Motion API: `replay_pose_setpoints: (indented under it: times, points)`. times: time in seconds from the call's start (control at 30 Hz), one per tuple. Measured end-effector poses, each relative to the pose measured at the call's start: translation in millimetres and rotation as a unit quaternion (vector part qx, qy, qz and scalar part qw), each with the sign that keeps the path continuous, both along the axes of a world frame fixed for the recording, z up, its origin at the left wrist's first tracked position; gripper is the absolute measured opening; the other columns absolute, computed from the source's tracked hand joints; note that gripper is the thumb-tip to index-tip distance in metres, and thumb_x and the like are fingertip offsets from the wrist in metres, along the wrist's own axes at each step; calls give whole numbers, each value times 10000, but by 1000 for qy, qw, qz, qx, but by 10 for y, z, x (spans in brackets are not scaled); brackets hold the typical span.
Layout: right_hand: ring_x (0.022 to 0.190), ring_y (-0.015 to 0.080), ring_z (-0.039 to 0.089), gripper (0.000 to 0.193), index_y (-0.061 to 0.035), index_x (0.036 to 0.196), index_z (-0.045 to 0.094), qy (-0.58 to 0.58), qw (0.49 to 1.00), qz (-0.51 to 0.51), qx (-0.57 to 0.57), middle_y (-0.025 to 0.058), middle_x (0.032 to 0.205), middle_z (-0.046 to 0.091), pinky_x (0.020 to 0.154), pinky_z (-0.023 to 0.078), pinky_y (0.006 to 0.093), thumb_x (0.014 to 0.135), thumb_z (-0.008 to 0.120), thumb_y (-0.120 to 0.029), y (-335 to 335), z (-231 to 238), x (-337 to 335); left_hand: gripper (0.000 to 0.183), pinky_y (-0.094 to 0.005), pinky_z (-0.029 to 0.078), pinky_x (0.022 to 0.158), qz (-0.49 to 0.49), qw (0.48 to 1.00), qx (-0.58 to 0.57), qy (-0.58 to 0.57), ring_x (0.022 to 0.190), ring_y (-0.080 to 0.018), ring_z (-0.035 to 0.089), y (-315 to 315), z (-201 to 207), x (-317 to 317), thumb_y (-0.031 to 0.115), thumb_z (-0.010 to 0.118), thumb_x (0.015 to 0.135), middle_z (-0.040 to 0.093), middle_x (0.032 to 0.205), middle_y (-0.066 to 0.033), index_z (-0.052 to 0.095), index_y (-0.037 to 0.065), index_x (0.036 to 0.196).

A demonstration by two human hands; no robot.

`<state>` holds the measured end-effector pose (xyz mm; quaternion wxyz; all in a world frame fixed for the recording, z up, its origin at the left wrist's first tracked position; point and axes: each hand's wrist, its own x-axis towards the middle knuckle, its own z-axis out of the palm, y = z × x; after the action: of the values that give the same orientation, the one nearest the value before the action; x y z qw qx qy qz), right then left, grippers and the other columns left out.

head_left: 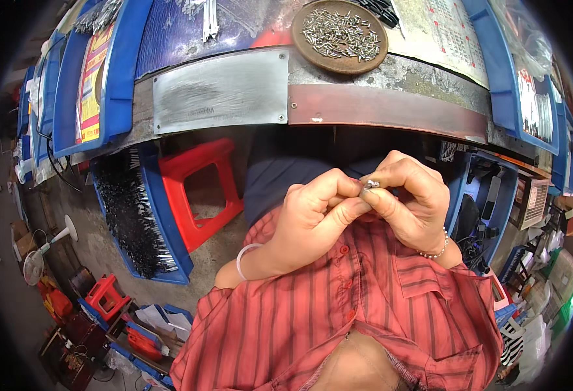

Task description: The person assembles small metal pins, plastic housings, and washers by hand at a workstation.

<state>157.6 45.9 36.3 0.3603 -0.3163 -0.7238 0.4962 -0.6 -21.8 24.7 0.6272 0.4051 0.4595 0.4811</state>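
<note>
My left hand (319,212) and my right hand (411,195) meet in front of my chest, short of the bench edge. Between the thumb and forefinger of the right hand sits a small silvery metal piece (370,185), mostly covered by the fingertips. The left thumb and forefinger are pinched together right beside it; whatever they grip is hidden. Beyond the hands, on the bench, a round brown dish (307,53) holds many small metal pins (340,34).
A bare metal plate (221,91) and a reddish strip (391,107) line the bench edge. Blue bins stand at left (118,98) and right (500,78). Below are a red stool (198,221), a blue crate of black-and-silver rods (137,221) and another blue crate (504,215).
</note>
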Motion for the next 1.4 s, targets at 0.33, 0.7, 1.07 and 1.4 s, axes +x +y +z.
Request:
replay_pose_setpoints:
  times: [0.33,0.7,1.07,1.4]
  points:
    - [553,38,492,106,15,827,575,90,937,18,-338,22,696,585,469,383,180,847,621,-77,65,-151,-40,90,-236,520,623,-75,978,-143,-130,700,-150,641,157,-13,-118,72,553,895,650,800,-117,521,-10,916]
    - [420,1,346,150,-69,743,587,97,873,-11,-478,-41,601,528,375,222,171,834,645,-173,261,-296,-127,160,-256,559,609,-76,944,-243,-208,709,-193,671,363,-105,-200,150,591,876,661,844,-168,559,-7,878]
    - [430,0,349,179,-78,718,581,84,879,5,-470,-50,599,518,381,232,169,844,631,-194,288,-346,-139,187,-249,559,621,-82,934,-268,-221,726,-186,672,391,-109,-215,171,592,874,664,854,-158,578,-14,901]
    - [427,0,352,200,-84,693,563,64,891,-19,-450,-50,593,512,383,238,166,848,623,-195,286,-330,-196,181,-250,558,615,-85,930,-277,-225,723,-188,672,412,-98,-249,174,591,873,665,849,-153,575,-6,892]
